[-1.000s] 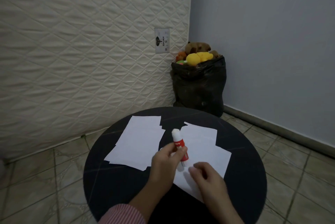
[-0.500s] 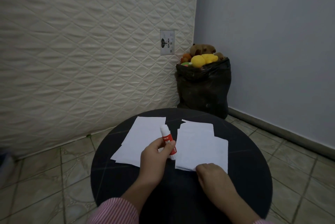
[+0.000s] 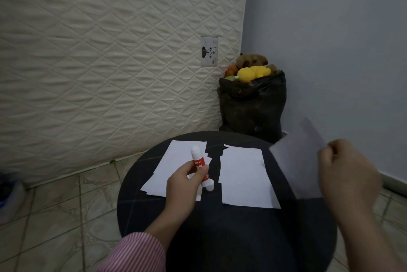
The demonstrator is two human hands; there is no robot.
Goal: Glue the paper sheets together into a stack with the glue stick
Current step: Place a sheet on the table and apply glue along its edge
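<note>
My left hand (image 3: 186,180) grips a red and white glue stick (image 3: 199,165), tilted, above the left pile of white paper sheets (image 3: 176,161) on the round black table (image 3: 231,234). A second pile of white sheets (image 3: 243,178) lies flat on the right half of the table. My right hand (image 3: 350,174) pinches one blurred paper sheet (image 3: 299,157) by its edge and holds it in the air over the table's right rim.
A quilted white mattress (image 3: 110,62) leans against the wall behind the table. A black bag (image 3: 253,106) full of stuffed toys stands in the corner. Tiled floor (image 3: 55,216) surrounds the table, and a grey wall (image 3: 330,40) is on the right.
My right hand has lifted one sheet off the right pile and swung it up to the right. My left hand with the glue stick has shifted left over the left pile.
</note>
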